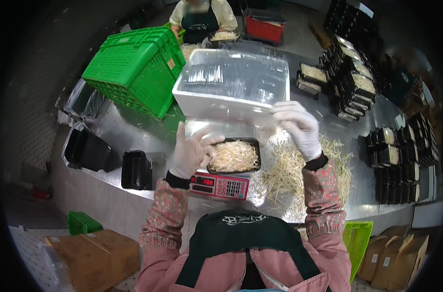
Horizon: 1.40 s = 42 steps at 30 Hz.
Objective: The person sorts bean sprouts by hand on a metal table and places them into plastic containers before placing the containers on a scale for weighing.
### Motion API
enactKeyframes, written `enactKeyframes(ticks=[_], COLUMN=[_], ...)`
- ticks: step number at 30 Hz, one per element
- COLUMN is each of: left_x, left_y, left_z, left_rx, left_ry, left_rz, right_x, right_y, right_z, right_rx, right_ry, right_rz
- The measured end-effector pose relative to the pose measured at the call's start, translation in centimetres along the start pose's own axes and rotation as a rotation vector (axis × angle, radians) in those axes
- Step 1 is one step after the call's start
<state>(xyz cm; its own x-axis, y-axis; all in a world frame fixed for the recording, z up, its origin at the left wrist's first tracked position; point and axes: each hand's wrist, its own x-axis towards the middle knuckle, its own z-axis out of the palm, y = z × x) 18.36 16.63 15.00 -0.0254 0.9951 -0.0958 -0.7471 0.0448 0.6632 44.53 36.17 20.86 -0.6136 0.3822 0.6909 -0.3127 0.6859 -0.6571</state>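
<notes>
A black plastic tray (pixel 234 156) heaped with pale bean sprouts sits on the plate of a red digital scale (pixel 221 185). My gloved left hand (pixel 192 151) is at the tray's left edge, fingers apart, fingertips over its corner. My gloved right hand (pixel 296 126) is raised beside the front right corner of a white foam box (pixel 221 106). Its fingers are bent and blurred, so whether they hold something clear cannot be told. Clear plastic lids (pixel 228 78) fill the foam box. Below my right hand, loose bean sprouts (pixel 289 175) lie heaped on the metal table.
A green crate (pixel 134 69) leans left of the foam box. Black empty trays (pixel 135 169) stand at the left edge. Packed trays (pixel 356 87) are stacked at right, with more stacks (pixel 396 164) nearer. A person in an apron (pixel 199 22) works across the table.
</notes>
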Motion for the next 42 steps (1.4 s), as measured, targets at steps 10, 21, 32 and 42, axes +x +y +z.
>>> enactKeyframes(ticks=[10,21,32,42], left_x=[-3.0,3.3,3.7,-5.4], left_y=[-4.5,-8.6,-9.6,-10.5], left_z=[1.5,-9.7,-13.7,-8.4], left_rx=[0.525,1.566,0.479,0.362], left_ry=[0.271,0.722,0.518,0.505], left_rz=[0.334,0.426,0.096,-0.163], right_x=[-7.6,-10.8,-13.2,-15.6], right_y=[1.2,12.5,15.9,6.3], right_z=[4.9,10.2,11.4,7.6], right_rx=[0.377,-0.742,0.456,0.565], right_ry=[-0.082,-0.190,0.286,-0.015], right_rz=[0.797,0.631,0.997,1.291])
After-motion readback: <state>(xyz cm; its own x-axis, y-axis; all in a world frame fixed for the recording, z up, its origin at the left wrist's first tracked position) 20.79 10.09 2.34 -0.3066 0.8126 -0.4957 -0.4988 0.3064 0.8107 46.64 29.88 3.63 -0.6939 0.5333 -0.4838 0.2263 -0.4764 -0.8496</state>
